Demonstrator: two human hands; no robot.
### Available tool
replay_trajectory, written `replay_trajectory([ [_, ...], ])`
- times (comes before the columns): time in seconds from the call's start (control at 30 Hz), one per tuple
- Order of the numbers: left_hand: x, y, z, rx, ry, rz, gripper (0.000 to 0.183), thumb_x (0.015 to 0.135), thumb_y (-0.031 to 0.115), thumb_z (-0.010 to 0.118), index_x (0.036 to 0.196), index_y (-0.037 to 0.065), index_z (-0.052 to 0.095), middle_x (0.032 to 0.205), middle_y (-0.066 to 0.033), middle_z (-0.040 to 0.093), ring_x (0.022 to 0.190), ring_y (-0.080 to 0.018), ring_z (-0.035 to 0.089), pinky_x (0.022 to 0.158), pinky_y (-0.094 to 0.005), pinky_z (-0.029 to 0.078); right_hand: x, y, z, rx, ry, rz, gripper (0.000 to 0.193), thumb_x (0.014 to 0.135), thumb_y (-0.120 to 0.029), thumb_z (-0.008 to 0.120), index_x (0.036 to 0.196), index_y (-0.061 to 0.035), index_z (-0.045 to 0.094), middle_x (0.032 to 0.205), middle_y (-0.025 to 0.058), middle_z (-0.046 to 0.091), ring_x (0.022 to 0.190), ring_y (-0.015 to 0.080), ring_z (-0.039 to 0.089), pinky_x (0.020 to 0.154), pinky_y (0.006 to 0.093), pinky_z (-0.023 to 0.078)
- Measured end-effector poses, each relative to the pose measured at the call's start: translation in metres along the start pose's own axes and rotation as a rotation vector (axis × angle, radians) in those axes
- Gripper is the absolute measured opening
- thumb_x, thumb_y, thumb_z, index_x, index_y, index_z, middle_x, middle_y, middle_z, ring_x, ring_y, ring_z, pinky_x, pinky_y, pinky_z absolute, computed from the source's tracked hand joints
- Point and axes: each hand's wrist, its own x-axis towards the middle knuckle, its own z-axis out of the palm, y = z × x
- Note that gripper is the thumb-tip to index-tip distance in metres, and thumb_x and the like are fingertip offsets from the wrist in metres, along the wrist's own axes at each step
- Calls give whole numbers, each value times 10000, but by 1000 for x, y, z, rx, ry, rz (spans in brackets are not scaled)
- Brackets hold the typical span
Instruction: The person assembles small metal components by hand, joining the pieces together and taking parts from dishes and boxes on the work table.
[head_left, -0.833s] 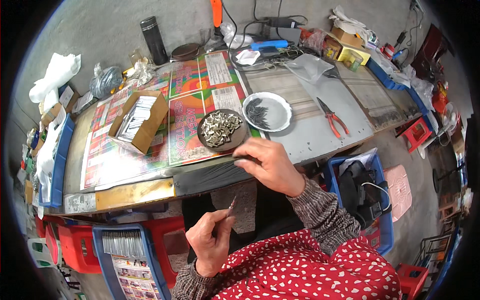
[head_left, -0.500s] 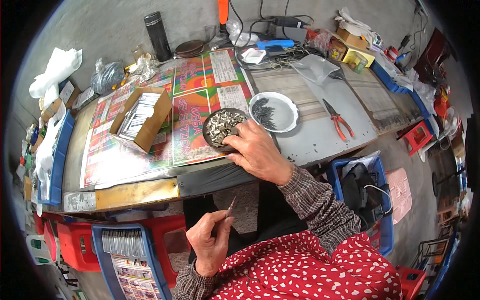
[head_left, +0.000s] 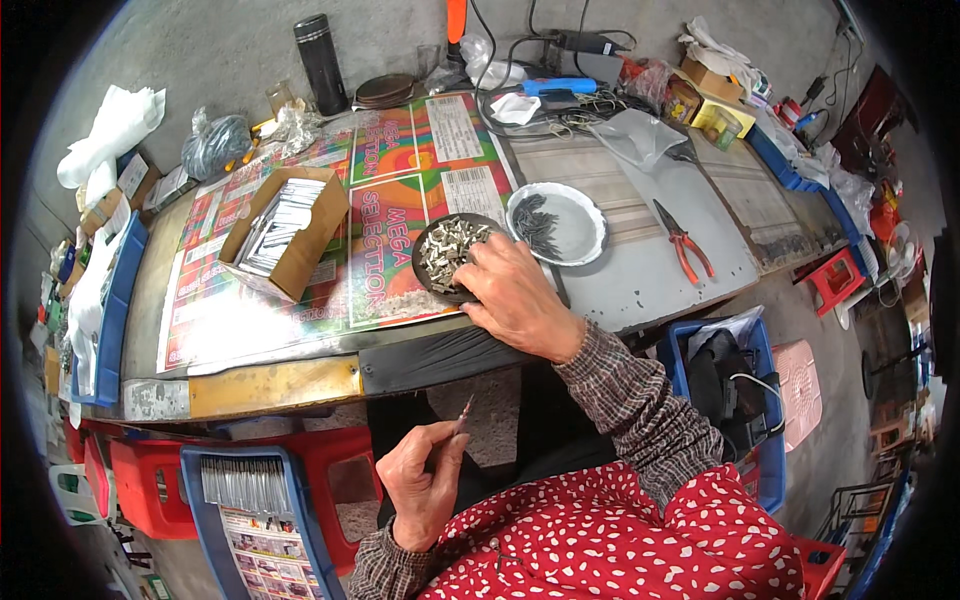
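Over the table's front edge, my right hand (head_left: 522, 302) reaches into a round dark dish (head_left: 425, 275) of small silvery metal pieces (head_left: 445, 248). Its fingertips are bent together among the pieces; whatever they pinch is hidden. Below the table edge, in front of my body, my left hand (head_left: 425, 487) is closed round a thin, pen-like stick (head_left: 464, 414). Its slim pointed end sticks up past the thumb and forefinger. Just right of the dark dish stands a white bowl (head_left: 585, 250) with thin dark grey pieces (head_left: 535, 225) heaped at its left side.
An open cardboard box (head_left: 318, 240) of slim white-wrapped items sits on the left. Red-handled pliers (head_left: 688, 255) lie right of the bowl. A black flask (head_left: 319, 65) stands at the back. Blue bins (head_left: 205, 465) stand below the table on both sides, beside red stools (head_left: 150, 490).
The whole view has shifted slightly. My right hand stays at the dark dish with its fingers among the metal pieces, and my left hand keeps its hold on the stick.
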Motion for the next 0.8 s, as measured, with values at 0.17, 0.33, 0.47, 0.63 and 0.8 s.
replay_trajectory([
  [0.17, -1, 0, 1, 8, -6, -7, 74, 774, -40, 634, 845, -33, 615, 715, -72, 639, 616, -88, 602, 543, -201, 459, -1, 1, -1, 34, -8, 21, 210, 669, -120, 658, 822, -32, 545, 872, 111, 503, 894, 282, 465, 741, 393, 364],
  [0.33, -1, 5, 0, -9, -15, -44, 68, 786, -18, 635, 849, -35, 615, 709, -67, 639, 615, -83, 598, 547, -198, 458, -6, 2, -1, 79, 13, 39, 184, 671, -118, 649, 782, -21, 538, 824, 126, 537, 857, 291, 498, 739, 408, 383],
  [0.47, -2, 8, 0, -91, -36, -97, 70, 794, -14, 623, 858, -42, 618, 705, -54, 634, 619, -70, 583, 551, -189, 450, -19, -7, -11, 304, 142, 43, 174, 685, -84, 661, 792, -10, 545, 741, 103, 533, 721, 264, 518, 642, 348, 415],
  [0.63, -6, 9, 1, -152, -47, -115, 77, 814, 6, 609, 874, -41, 618, 684, -42, 623, 593, -50, 551, 512, -174, 416, -39, -36, -42, 693, 4, 245, 180, 743, -102, 663, 843, 11, 564, 793, 102, 571, 751, 203, 547, 698, 305, 440],
  [0.8, -11, 19, 2, -187, -61, -160, 92, 764, -26, 656, 851, -24, 625, 690, -51, 620, 572, -65, 570, 512, -193, 434, -59, -55, -47, 1225, -17, 420, 130, 809, -35, 641, 916, 14, 587, 820, -6, 556, 729, 55, 515, 640, 200, 440],
])
